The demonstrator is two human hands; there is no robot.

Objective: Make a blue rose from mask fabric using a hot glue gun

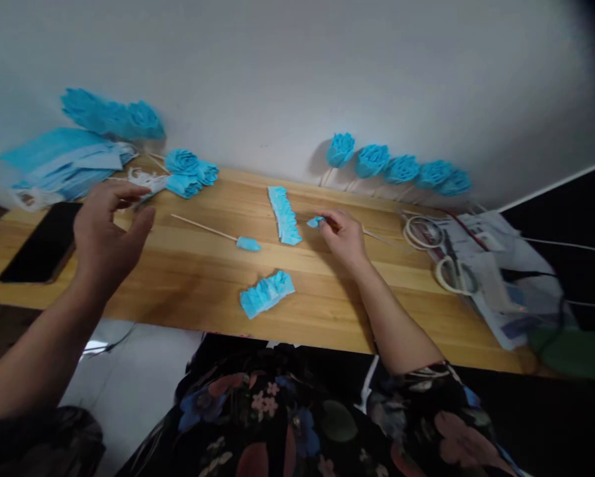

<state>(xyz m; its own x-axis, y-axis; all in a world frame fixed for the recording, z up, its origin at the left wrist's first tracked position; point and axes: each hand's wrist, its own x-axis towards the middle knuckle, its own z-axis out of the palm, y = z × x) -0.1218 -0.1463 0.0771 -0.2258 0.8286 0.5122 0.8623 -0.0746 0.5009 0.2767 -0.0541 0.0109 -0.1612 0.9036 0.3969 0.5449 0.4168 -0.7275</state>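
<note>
My right hand (pixel 344 235) rests on the wooden table (pixel 188 285) with its fingers pinched on a wooden stick (pixel 374 234) that has a small blue tip (pixel 316 222). My left hand (pixel 106 228) hovers over the table's left side, fingers spread and curved, holding nothing, close to white elastic strips (pixel 146 179). Between the hands lie a second stick with a blue tip (pixel 218 234), a pleated blue strip (pixel 283 214) and a folded blue piece (pixel 266 293) near the front edge.
Blue flowers on sticks (pixel 399 165) lean on the wall at the back. More blue flowers (pixel 191 171) and a stack of blue face masks (pixel 63 162) lie back left. A black phone (pixel 44 242) lies at left. Tape rolls (pixel 421 230), scissors and papers sit at right.
</note>
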